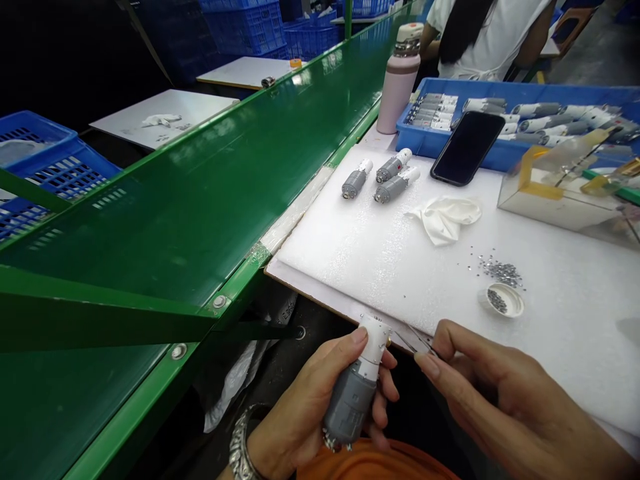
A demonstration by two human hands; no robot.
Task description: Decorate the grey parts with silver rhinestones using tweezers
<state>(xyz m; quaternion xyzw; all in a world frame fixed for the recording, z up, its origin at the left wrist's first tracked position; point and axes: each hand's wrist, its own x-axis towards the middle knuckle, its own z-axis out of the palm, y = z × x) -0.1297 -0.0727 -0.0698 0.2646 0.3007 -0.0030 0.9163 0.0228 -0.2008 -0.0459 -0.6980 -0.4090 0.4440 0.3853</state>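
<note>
Bottom centre: your left hand point(307, 400) is gripping a grey-and-white cylinder point(353, 393), fingers curled round it. Its long axis is running steeply from lower left to upper right, white end pointing up the frame. Lower right: your right hand point(505, 393) is pinching tweezers point(425, 344), tips parted near the white end; cannot tell if they're holding anything. Right of centre: silvery pieces point(503, 272) are lying beside a white cap point(514, 303). Upper centre: three similar cylinders point(389, 172) are lying, white ends pointing upper right.
</note>
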